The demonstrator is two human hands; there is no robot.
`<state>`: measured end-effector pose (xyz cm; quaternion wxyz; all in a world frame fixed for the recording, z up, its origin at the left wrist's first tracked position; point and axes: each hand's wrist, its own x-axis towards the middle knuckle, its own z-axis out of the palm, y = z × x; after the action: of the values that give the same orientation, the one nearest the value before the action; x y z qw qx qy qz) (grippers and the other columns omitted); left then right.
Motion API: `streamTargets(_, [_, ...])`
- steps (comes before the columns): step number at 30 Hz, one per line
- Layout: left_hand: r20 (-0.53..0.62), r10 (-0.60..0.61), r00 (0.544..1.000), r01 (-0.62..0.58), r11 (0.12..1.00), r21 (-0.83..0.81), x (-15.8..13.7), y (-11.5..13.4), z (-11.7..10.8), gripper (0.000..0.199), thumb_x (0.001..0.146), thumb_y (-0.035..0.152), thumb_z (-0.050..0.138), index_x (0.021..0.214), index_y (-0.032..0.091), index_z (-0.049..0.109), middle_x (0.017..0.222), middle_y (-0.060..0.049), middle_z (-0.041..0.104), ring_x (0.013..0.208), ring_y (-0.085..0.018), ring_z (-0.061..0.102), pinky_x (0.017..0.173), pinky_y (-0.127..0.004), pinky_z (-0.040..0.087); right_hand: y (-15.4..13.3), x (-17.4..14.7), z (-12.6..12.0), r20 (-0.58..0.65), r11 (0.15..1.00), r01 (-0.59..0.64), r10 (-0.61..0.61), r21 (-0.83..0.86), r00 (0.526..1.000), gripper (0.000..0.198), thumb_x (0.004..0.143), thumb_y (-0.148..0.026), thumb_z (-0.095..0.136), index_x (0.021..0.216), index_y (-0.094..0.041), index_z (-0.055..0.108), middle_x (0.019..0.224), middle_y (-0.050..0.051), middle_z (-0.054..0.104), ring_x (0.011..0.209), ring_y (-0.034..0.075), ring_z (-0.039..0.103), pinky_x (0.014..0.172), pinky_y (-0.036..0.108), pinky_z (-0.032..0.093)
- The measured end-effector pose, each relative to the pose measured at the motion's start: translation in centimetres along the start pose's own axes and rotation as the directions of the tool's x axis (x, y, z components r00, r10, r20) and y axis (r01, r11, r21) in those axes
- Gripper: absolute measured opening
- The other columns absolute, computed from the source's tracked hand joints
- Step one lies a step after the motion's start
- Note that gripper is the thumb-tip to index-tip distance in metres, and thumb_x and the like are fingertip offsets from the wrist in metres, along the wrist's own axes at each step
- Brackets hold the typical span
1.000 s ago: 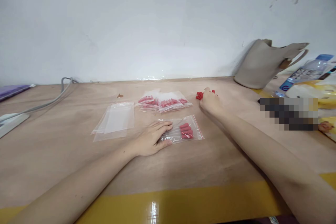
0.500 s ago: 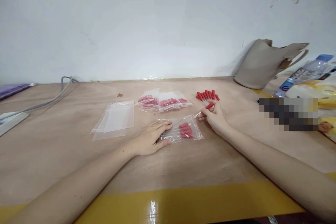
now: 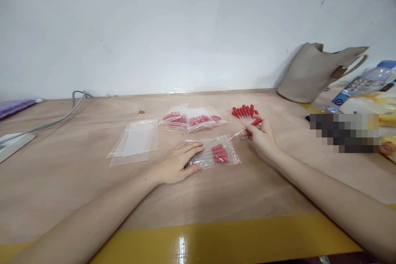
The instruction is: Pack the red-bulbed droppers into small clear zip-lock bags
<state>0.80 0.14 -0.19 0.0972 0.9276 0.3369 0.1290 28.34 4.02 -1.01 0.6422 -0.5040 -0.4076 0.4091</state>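
Note:
My left hand [image 3: 177,163] lies flat, fingers out, on a clear zip bag [image 3: 206,157] and presses its closed end to the table. Several droppers with red rubber bulbs [image 3: 220,153] show inside that bag, bulbs toward its open right end. Between the fingertips of my right hand [image 3: 261,135] is a single dropper [image 3: 239,133], held by its red bulb, its clear tube slanting down-left to the bag's mouth. Just behind this hand, a fan of loose droppers [image 3: 244,111] rests on the table, partly hidden by the fingers.
Flat zip bags without contents [image 3: 136,140] lie left of my left hand. Filled zip bags [image 3: 193,119] overlap behind the working bag. A grey cable [image 3: 62,120] runs along the left. At right stand a beige bag [image 3: 312,74] and a water bottle [image 3: 360,84].
My right hand has shifted a little to the right with the dropper, so more of its tube shows outside the bag. My left hand stays in place.

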Motion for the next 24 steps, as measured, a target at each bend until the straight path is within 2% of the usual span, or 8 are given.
streamTargets(5, [-0.016, -0.016, 1.0, 0.015, 0.999, -0.043, -0.1, 0.1, -0.1, 0.054, 0.092, 0.044, 0.044, 0.138, 0.02, 0.03, 0.137, -0.011, 0.042, 0.125, -0.026, 0.041, 0.103, -0.045, 0.035, 0.3, -1.4, 1.4, 0.182, 0.973, -0.206, 0.185, 0.105, 0.966, 0.028, 0.075, -0.02, 0.056, 0.097, -0.025, 0.04, 0.066, -0.006, 0.053, 0.057, 0.012, 0.063, 0.065, 0.031, 0.056])
streamTargets(8, [-0.025, -0.035, 0.999, 0.033, 0.997, -0.069, -0.2, 0.2, -0.1, 0.06, 0.091, 0.044, 0.045, 0.141, 0.02, 0.022, 0.137, -0.012, 0.041, 0.122, -0.026, 0.043, 0.1, -0.046, 0.037, 0.2, -1.6, 1.3, 0.231, 0.946, -0.304, 0.272, 0.114, 0.934, 0.014, 0.078, -0.016, 0.053, 0.09, -0.021, 0.048, 0.07, -0.001, 0.057, 0.063, 0.012, 0.064, 0.074, 0.031, 0.056])
streamTargets(10, [-0.033, -0.032, 0.999, 0.029, 0.997, -0.072, -0.3, 0.1, -0.1, 0.06, 0.091, 0.045, 0.045, 0.141, 0.022, 0.021, 0.138, -0.012, 0.04, 0.123, -0.027, 0.042, 0.101, -0.047, 0.036, 0.2, -1.6, 1.0, 0.266, 0.94, -0.331, 0.299, 0.086, 0.917, 0.013, 0.077, -0.013, 0.055, 0.087, -0.02, 0.052, 0.072, 0.001, 0.06, 0.064, 0.011, 0.064, 0.075, 0.03, 0.056])
streamTargets(14, [-0.022, -0.04, 0.999, 0.038, 0.997, -0.068, -0.2, 0.1, -0.1, 0.061, 0.092, 0.045, 0.043, 0.142, 0.022, 0.019, 0.139, -0.012, 0.04, 0.124, -0.027, 0.041, 0.102, -0.047, 0.035, 0.4, -1.1, 0.2, 0.354, 0.947, -0.32, 0.288, 0.032, 0.89, 0.025, 0.069, -0.009, 0.065, 0.087, -0.021, 0.052, 0.072, -0.001, 0.063, 0.063, 0.01, 0.064, 0.068, 0.025, 0.055])
streamTargets(17, [-0.007, -0.046, 0.999, 0.046, 0.997, -0.065, -0.1, 0.2, -0.2, 0.061, 0.092, 0.045, 0.043, 0.142, 0.021, 0.019, 0.139, -0.012, 0.039, 0.125, -0.026, 0.04, 0.103, -0.046, 0.035, 0.5, -0.3, -0.6, 0.446, 0.949, -0.308, 0.304, -0.065, 0.842, 0.024, 0.065, -0.013, 0.071, 0.081, -0.019, 0.054, 0.069, -0.001, 0.064, 0.061, 0.008, 0.062, 0.063, 0.02, 0.052])
streamTargets(22, [0.002, -0.053, 0.999, 0.053, 0.997, -0.062, -0.2, 0.3, -0.3, 0.06, 0.092, 0.046, 0.043, 0.142, 0.02, 0.02, 0.14, -0.012, 0.038, 0.125, -0.026, 0.039, 0.103, -0.046, 0.034, 0.0, 0.9, -2.2, 0.55, 0.96, -0.195, 0.274, -0.199, 0.789, 0.03, 0.064, -0.027, 0.075, 0.084, -0.018, 0.055, 0.061, -0.003, 0.062, 0.055, 0.007, 0.056, 0.055, 0.021, 0.047])
streamTargets(24, [0.001, -0.052, 0.999, 0.052, 0.997, -0.061, -0.2, 0.3, -0.3, 0.06, 0.092, 0.046, 0.043, 0.142, 0.02, 0.021, 0.14, -0.012, 0.038, 0.125, -0.027, 0.04, 0.103, -0.046, 0.034, -0.3, 1.0, -2.6, 0.617, 0.966, -0.142, 0.246, -0.214, 0.748, 0.032, 0.064, -0.03, 0.075, 0.086, -0.018, 0.055, 0.064, -0.003, 0.062, 0.056, 0.007, 0.055, 0.055, 0.021, 0.046])
